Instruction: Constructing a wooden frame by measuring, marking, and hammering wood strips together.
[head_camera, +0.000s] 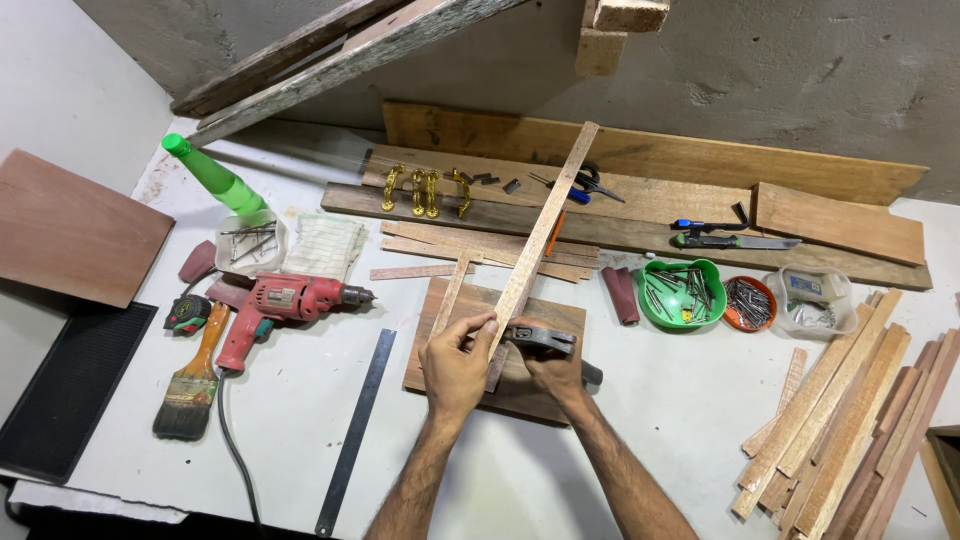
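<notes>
**Long wood strip pinned on a board, hammer in the other hand**

Left hand (455, 362) closed around the near end of a long wood strip (545, 225), grip pinching it between thumb and fingers. Strip slanting away up and to the right, far end reaching over the planks (640, 195) at the back of the table (660, 400). Near end resting on a brown wooden board (520, 385) at table centre, with a shorter thin strip (451, 292) lying just to the left on the same board. Right hand (555, 372) wrapped tight round a hammer (540, 337), metal head touching or just beside the long strip; which of the two, hard to tell. To the left: red power drill (285, 303), steel ruler (357, 430), paintbrush (192, 385), green bottle (215, 180). To the right: green bowl (682, 293) of nails, stack of wood slats (850, 410). Brass handles (425, 190) on the back plank.
</notes>
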